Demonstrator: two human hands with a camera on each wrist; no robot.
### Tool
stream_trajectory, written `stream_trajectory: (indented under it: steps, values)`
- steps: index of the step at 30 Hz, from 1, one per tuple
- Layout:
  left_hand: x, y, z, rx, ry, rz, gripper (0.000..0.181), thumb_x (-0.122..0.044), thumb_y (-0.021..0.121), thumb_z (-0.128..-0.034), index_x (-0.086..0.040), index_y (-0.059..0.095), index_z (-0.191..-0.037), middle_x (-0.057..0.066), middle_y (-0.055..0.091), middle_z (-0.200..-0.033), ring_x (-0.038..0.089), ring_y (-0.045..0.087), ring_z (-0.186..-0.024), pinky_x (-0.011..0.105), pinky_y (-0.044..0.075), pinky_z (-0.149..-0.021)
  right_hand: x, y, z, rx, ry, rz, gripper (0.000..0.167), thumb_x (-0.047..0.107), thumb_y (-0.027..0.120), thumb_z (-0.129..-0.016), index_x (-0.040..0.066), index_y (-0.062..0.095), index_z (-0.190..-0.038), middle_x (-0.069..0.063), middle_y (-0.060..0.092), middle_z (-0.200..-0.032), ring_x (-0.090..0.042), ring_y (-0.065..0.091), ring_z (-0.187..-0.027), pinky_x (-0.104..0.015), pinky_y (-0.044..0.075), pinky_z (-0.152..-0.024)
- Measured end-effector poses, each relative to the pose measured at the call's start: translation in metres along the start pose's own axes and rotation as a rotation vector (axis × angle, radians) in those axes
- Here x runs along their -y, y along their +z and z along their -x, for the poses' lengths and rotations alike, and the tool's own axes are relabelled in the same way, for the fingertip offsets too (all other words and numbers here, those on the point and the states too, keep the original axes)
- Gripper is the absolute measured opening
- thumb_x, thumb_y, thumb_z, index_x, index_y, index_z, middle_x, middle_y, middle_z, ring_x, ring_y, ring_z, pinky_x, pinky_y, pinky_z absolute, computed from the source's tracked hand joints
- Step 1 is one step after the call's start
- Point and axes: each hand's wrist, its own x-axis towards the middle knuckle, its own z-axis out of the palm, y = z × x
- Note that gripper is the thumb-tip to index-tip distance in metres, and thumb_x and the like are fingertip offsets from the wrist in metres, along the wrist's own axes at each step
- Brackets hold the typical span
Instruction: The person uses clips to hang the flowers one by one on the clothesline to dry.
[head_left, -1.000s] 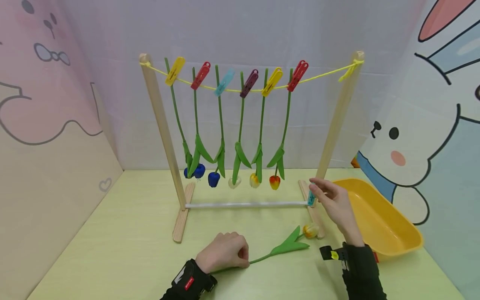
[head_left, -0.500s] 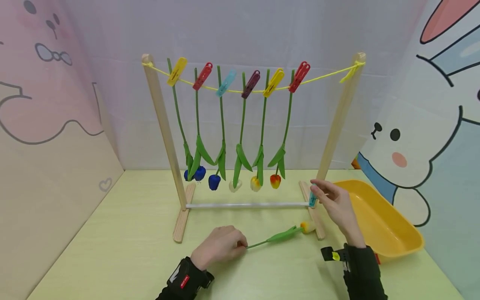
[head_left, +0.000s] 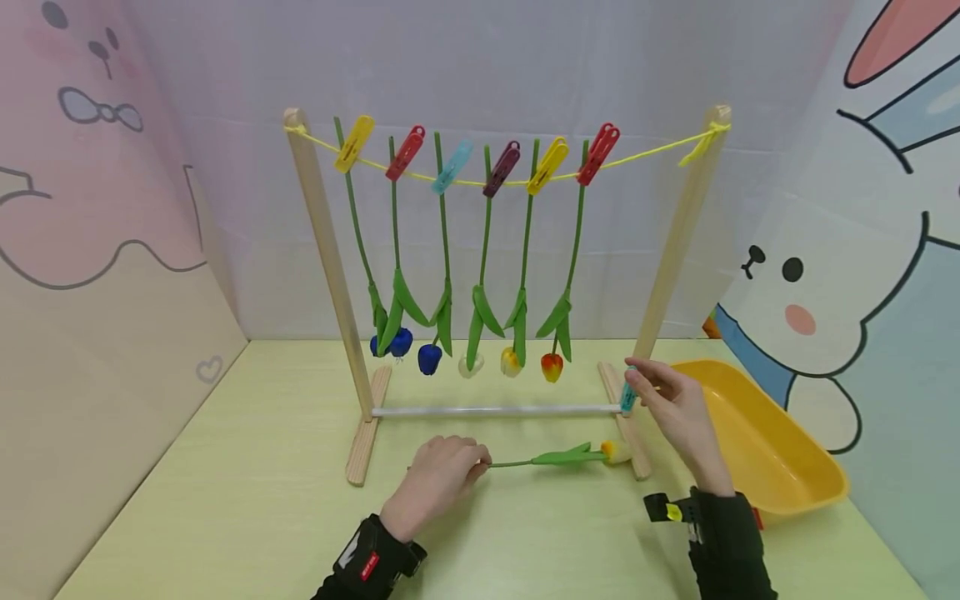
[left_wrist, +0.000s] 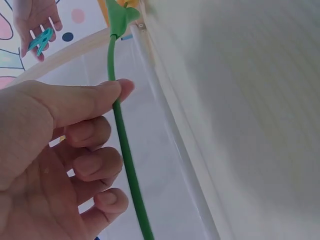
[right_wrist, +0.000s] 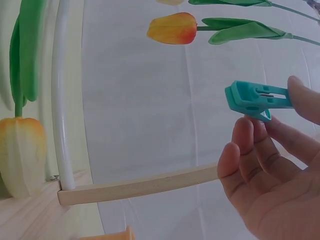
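Observation:
My left hand (head_left: 442,479) pinches the green stem (left_wrist: 131,170) of an artificial tulip between thumb and forefinger. The tulip lies across in front of the rack, its yellow-white bloom (head_left: 615,452) by the rack's right foot. A teal clothespin (right_wrist: 260,97) is held between thumb and fingers of my right hand (head_left: 678,417), beside the right post. Above, several tulips hang blooms down from a yellow string (head_left: 645,156), each under a clothespin, such as the red one (head_left: 598,154) at the right end. Blue, white, yellow and orange-red blooms (head_left: 551,367) show among them.
The wooden rack has a left post (head_left: 322,250), a right post (head_left: 678,242) and a white crossbar (head_left: 495,411) low between its feet. At the right stands a yellow tray (head_left: 795,467), partly behind my right forearm. Cartoon-printed walls flank the table (head_left: 247,517).
My left hand has moved away from me with the tulip stem, which has swung from slanted to nearly level. My right hand with the clothespin has hardly moved.

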Motion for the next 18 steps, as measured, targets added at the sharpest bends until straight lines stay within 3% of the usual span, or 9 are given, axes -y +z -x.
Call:
stream_trajectory:
  steps: [5,10,14,18]
  values:
    - [0.003,0.002,-0.004,-0.082,-0.022,-0.075,0.005,-0.027,0.073,-0.0923,-0.026,0.077,-0.09,-0.013,0.068,-0.068,0.004,0.052,-0.055,0.018,0.03,-0.051,-0.003,0.001,-0.002,-0.022,0.011,0.018,0.036,0.022,0.059,-0.103,0.0,0.064,-0.131,0.025,0.063,-0.091,0.0,0.057,-0.081,-0.017,0.047,-0.068]
    - [0.005,0.005,-0.007,-0.133,-0.044,-0.124,0.006,-0.031,0.071,-0.094,-0.03,0.076,-0.091,-0.012,0.047,-0.053,0.005,0.029,-0.049,0.02,0.016,-0.047,-0.005,0.002,-0.003,-0.045,0.009,0.008,0.037,0.024,0.06,-0.103,0.0,0.064,-0.129,0.03,0.063,-0.094,0.0,0.059,-0.083,-0.018,0.046,-0.066]
    - [0.007,0.008,-0.01,-0.177,-0.062,-0.142,0.007,-0.031,0.07,-0.0949,-0.029,0.076,-0.093,-0.012,0.041,-0.053,0.006,0.024,-0.049,0.021,0.013,-0.047,-0.007,0.003,-0.006,-0.045,-0.001,0.003,0.037,0.025,0.06,-0.102,0.0,0.064,-0.129,0.033,0.062,-0.095,0.001,0.06,-0.085,-0.017,0.047,-0.068]
    - [0.006,0.008,-0.011,-0.242,-0.077,-0.107,0.006,-0.028,0.072,-0.0928,-0.026,0.077,-0.093,-0.011,0.05,-0.053,0.003,0.026,-0.049,0.02,0.013,-0.046,-0.007,0.003,-0.006,-0.039,0.005,-0.003,0.037,0.025,0.061,-0.102,0.001,0.064,-0.13,0.033,0.062,-0.096,0.003,0.06,-0.086,-0.017,0.047,-0.068]
